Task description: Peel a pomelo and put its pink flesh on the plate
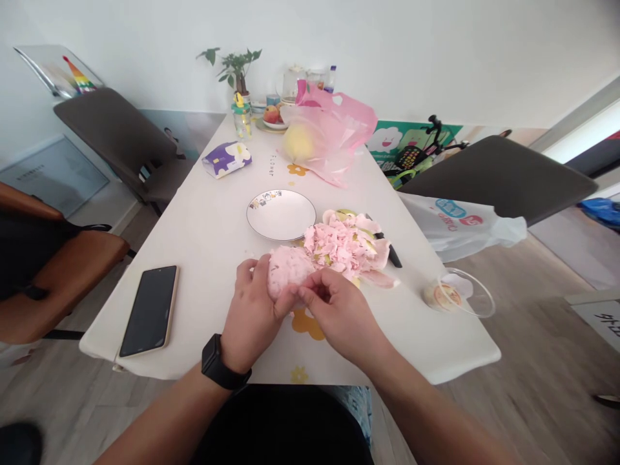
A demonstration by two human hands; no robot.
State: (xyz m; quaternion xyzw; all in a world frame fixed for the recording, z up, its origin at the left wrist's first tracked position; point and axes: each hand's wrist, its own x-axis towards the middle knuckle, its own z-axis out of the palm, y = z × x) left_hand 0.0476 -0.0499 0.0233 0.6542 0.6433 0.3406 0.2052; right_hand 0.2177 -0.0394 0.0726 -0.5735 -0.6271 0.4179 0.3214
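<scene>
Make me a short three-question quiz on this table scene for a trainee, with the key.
1. True or false: the left hand, wearing a smartwatch, holds the pink pomelo.
2. Multiple choice: what lies closest to the pile of pomelo peel? A phone, B white plate, C tissue pack.
3. Fill in the blank: from the person's view, the black-handled knife lies to the ____ of the peel.

Key: 1 true; 2 B; 3 right.
</scene>
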